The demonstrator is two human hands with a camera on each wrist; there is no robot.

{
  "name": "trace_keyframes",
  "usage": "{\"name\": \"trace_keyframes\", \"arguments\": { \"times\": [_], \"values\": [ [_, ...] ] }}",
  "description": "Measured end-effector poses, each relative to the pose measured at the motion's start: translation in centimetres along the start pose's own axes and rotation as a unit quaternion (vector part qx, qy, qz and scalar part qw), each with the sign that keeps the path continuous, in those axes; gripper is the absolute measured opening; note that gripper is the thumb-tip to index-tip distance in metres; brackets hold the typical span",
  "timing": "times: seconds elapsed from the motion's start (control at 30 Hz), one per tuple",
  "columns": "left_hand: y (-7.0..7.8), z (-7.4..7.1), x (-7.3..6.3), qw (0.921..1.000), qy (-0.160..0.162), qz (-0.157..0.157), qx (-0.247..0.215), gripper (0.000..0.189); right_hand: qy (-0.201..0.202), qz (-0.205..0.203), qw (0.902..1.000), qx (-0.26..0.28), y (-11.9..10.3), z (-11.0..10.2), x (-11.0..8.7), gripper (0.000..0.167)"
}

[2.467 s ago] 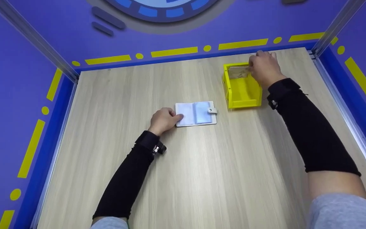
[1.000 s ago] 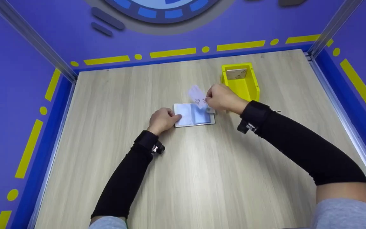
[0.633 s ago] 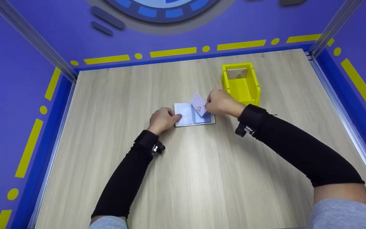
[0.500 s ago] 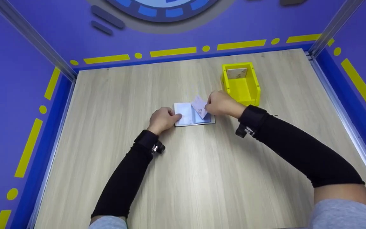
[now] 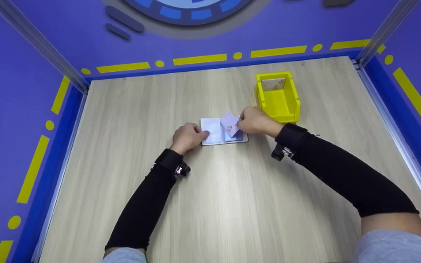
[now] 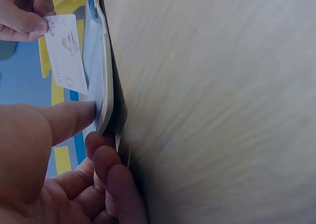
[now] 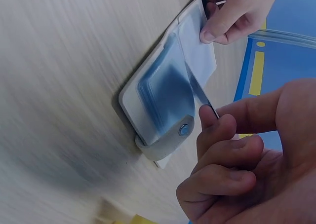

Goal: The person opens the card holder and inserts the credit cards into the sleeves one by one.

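A white card holder (image 5: 212, 132) lies spread open on the table, its clear bluish sleeves (image 7: 170, 91) showing. My left hand (image 5: 188, 138) pinches its left edge, thumb on top and fingers at the underside. My right hand (image 5: 256, 121) pinches a pale pink card (image 5: 229, 125) by one corner, between thumb and index finger. Tilted over the right-hand sleeves, the card has its lower edge close to the fold. Printed "VIP" lettering and small figures show on the card (image 6: 66, 56) in the left wrist view. A snap strap (image 7: 165, 142) sticks out from the holder's right side.
Just beyond my right hand stands a yellow bin (image 5: 279, 104), with another printed card (image 5: 272, 84) leaning against its back wall. Blue-purple panels (image 5: 196, 45) wall in the wooden table (image 5: 210, 204) at the back and both sides.
My right hand has come from the yellow bin to the card holder with a card, then lowered it over the right-hand sleeves. My left hand has stayed on the holder's left edge.
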State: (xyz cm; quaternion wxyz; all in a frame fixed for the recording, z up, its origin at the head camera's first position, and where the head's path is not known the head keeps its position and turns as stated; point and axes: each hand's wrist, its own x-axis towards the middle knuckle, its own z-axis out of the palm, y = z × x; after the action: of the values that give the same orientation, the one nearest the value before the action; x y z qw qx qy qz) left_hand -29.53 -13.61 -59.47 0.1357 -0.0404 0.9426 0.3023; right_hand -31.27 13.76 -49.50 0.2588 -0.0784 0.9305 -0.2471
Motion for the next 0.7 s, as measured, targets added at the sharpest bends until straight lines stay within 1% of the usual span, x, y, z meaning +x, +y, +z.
{"name": "trace_keyframes", "arguments": {
  "times": [0.1, 0.17, 0.3, 0.33, 0.4, 0.43, 0.47, 0.53, 0.57, 0.6, 0.63, 0.67, 0.7],
  "values": [
    [0.2, 0.0, -0.1, 1.0, 0.003, -0.001, 0.001, 0.039, -0.006, 0.004, 1.0, 0.005, 0.2, 0.0, 0.0, 0.037],
    [0.1, 0.2, 0.0, 1.0, 0.008, 0.005, 0.001, 0.038, -0.007, 0.003, 1.0, 0.006, 0.2, 0.1, 0.0, 0.037],
    [1.5, -1.0, -1.4, 1.0, -0.002, 0.002, -0.009, 0.039, -0.006, 0.004, 0.9999, 0.008, 0.1, 0.1, -0.1, 0.038],
    [1.3, -1.0, -1.4, 0.9999, 0.002, 0.008, -0.011, 0.039, -0.006, 0.004, 0.9999, 0.008, 0.0, 0.1, -0.1, 0.038],
    [2.1, -1.8, -2.4, 0.9999, -0.006, 0.002, -0.014, 0.039, -0.007, 0.007, 0.9999, 0.009, 0.0, 0.2, -0.1, 0.038],
    [2.2, -1.8, -2.5, 0.9999, -0.007, 0.002, -0.012, 0.039, -0.007, 0.009, 0.9999, 0.01, -0.1, 0.3, -0.1, 0.037],
    [1.8, -1.7, -2.2, 0.9999, -0.004, 0.009, -0.013, 0.04, -0.007, 0.01, 0.9999, 0.011, -0.1, 0.3, -0.1, 0.037],
    [2.0, -1.8, -2.4, 0.9999, -0.005, 0.007, -0.01, 0.04, -0.006, 0.011, 0.9999, 0.012, 0.0, 0.5, -0.1, 0.035],
    [2.4, -2.0, -2.7, 0.9999, -0.009, 0.001, -0.01, 0.039, -0.005, 0.012, 0.9998, 0.013, 0.0, 0.5, 0.0, 0.034],
    [2.5, -2.1, -2.8, 0.9999, -0.01, 0.0, -0.009, 0.039, -0.004, 0.012, 0.9998, 0.014, 0.0, 0.6, 0.0, 0.033],
    [2.1, -1.8, -2.4, 0.9999, -0.006, 0.005, -0.008, 0.039, -0.003, 0.012, 0.9998, 0.014, 0.0, 0.6, 0.0, 0.032],
    [2.1, -1.7, -2.4, 1.0, -0.005, 0.004, -0.007, 0.039, -0.002, 0.012, 0.9998, 0.015, 0.0, 0.6, 0.1, 0.03],
    [2.6, -2.0, -2.8, 0.9999, -0.009, -0.003, -0.006, 0.038, -0.001, 0.01, 0.9998, 0.015, 0.0, 0.7, 0.1, 0.029]
  ]
}}
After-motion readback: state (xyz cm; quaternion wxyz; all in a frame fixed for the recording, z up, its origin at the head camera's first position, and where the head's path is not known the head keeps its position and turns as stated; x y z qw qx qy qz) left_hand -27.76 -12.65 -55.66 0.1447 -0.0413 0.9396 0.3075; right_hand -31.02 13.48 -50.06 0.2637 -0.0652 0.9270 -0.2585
